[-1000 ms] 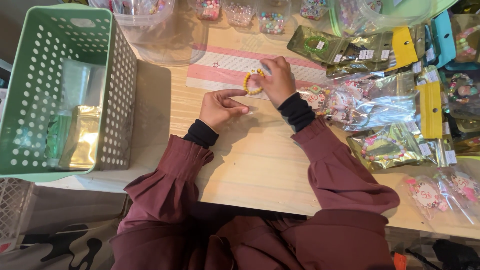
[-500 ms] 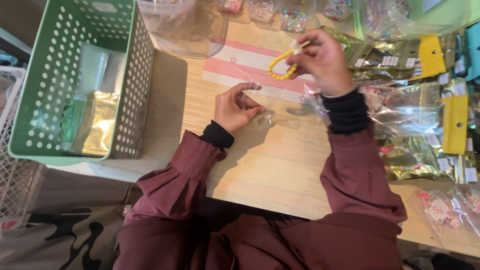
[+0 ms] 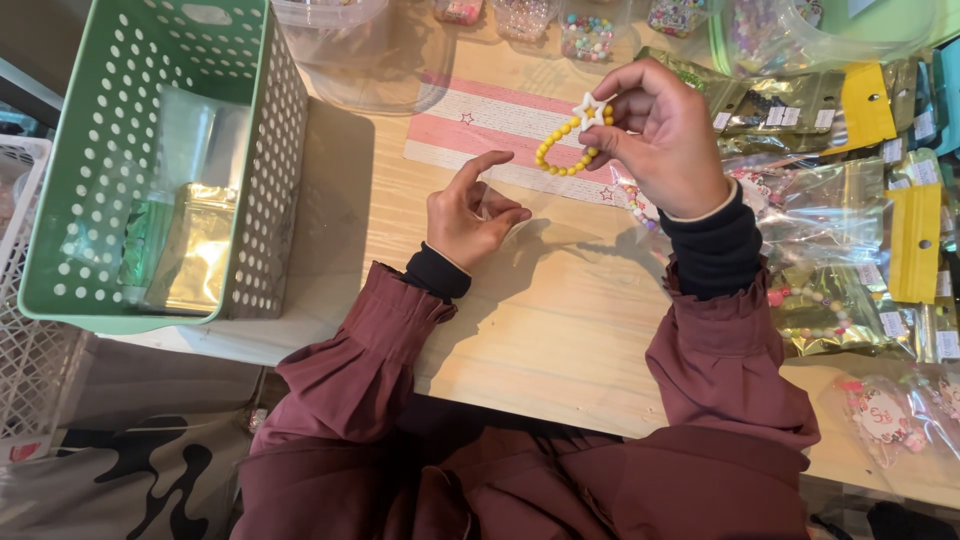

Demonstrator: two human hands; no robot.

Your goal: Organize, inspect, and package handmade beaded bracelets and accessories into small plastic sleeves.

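My right hand (image 3: 660,135) is raised over the wooden table (image 3: 560,320) and pinches a yellow bead bracelet (image 3: 562,155) with a white star charm (image 3: 590,108). The loop hangs down from my fingertips. My left hand (image 3: 470,212) rests lower on the table and holds a small clear plastic bag (image 3: 505,212) between thumb and fingers. A pink striped paper sheet (image 3: 500,125) lies just beyond both hands.
A green perforated basket (image 3: 280,180) with clear and gold packets stands at the left. Clear tubs and bead jars (image 3: 585,35) line the far edge. Many bagged bracelets with yellow header cards (image 3: 915,240) cover the right side. A white mesh basket (image 3: 30,370) sits lower left.
My right hand lifted the yellow bracelet off the striped sheet and brought it up toward the camera. My left hand stayed low and took up the clear bag.
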